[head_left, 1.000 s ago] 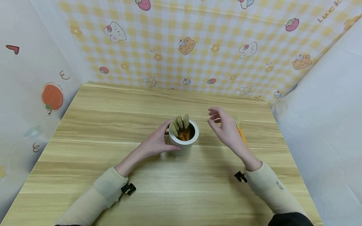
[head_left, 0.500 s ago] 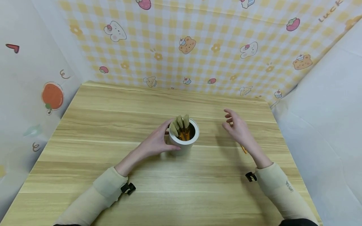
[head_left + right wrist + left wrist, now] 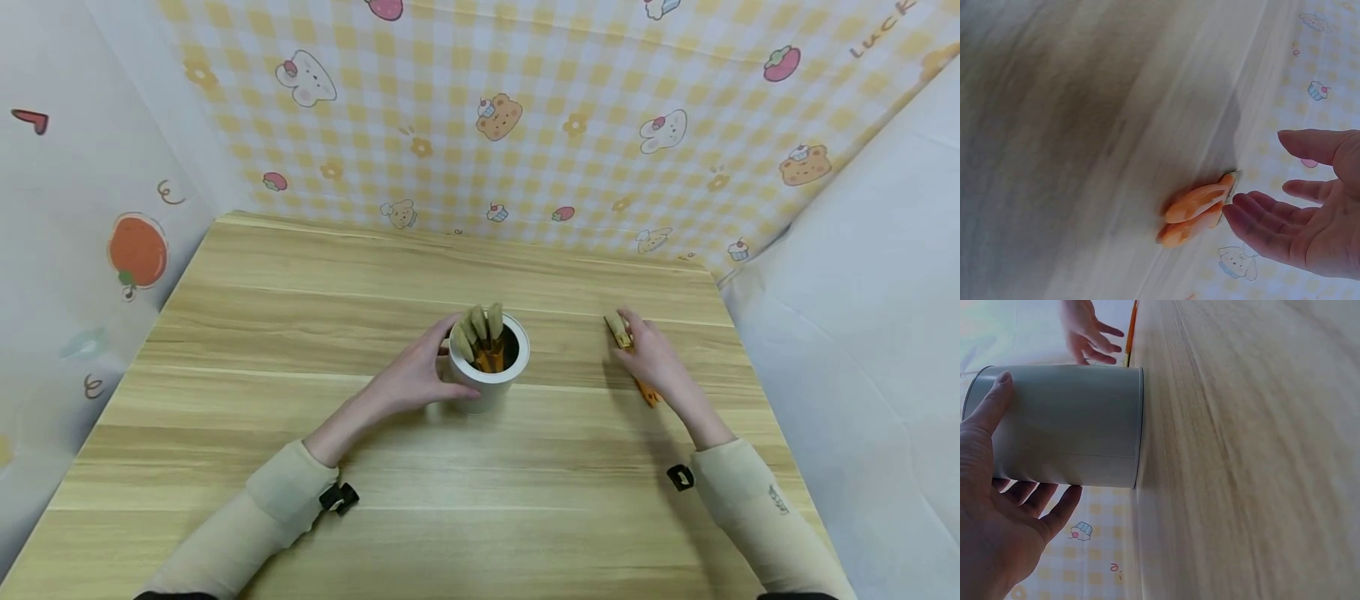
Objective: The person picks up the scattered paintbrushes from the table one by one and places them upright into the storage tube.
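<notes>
My left hand [image 3: 408, 377] holds a grey cylindrical cup [image 3: 483, 402] with a white rim, its thumb in front and the fingers curled behind. In the left wrist view the cup [image 3: 1072, 425] stands upright on the table. Several paintbrushes [image 3: 480, 333] lean in it, tan bristles up. To the right, my right hand [image 3: 656, 360] reaches over paintbrushes [image 3: 649, 393] lying on the table, bristles pointing away. Two orange handles [image 3: 1200, 209] lie side by side in the right wrist view. The fingers there are relaxed and spread, fingertips close to the handles, holding nothing.
The wood-grain table [image 3: 450, 517] meets a yellow checked backdrop [image 3: 450, 100] at the back. White cloth walls [image 3: 862, 333] rise at the left and right. A small black camera mount [image 3: 340, 498] sits at each cuff.
My right hand has moved right, away from the cup, then lowered over the paintbrushes on the table. The left hand and cup have stayed in place.
</notes>
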Demonstrator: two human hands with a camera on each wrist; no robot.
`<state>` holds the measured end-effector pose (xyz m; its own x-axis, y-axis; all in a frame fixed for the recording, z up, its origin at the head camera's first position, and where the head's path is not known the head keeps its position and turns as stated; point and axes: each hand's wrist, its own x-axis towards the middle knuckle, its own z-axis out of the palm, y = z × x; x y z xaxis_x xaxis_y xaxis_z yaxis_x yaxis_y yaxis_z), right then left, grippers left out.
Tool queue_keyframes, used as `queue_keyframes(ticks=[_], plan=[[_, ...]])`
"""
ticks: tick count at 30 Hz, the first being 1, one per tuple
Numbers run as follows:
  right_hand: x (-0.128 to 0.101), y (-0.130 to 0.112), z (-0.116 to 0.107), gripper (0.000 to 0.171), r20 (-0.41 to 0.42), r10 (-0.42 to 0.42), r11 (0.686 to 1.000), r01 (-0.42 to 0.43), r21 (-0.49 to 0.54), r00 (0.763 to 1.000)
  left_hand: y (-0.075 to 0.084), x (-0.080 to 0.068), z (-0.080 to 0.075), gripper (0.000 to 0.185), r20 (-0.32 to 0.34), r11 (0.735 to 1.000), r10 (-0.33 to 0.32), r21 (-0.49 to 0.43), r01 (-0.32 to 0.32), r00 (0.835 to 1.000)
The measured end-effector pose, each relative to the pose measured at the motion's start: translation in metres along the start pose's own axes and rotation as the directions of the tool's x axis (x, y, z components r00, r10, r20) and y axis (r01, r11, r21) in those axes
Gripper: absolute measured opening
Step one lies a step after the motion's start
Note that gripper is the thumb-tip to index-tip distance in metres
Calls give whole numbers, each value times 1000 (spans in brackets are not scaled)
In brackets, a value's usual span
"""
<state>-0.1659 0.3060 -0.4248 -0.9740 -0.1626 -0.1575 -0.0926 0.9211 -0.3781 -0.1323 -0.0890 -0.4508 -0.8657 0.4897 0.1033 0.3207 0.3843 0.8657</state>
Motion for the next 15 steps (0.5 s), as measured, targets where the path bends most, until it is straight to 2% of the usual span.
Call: queue_keyframes(ticks=[6, 15], plan=[[-2, 4, 2, 78, 47, 36, 999, -34, -40, 998, 0, 0, -1, 113, -2, 1000, 4, 10, -4, 1000], [-3, 5, 4, 74, 71, 68, 995, -62, -78, 995, 0, -1, -1, 112, 0, 1000, -7, 8, 7, 1000]])
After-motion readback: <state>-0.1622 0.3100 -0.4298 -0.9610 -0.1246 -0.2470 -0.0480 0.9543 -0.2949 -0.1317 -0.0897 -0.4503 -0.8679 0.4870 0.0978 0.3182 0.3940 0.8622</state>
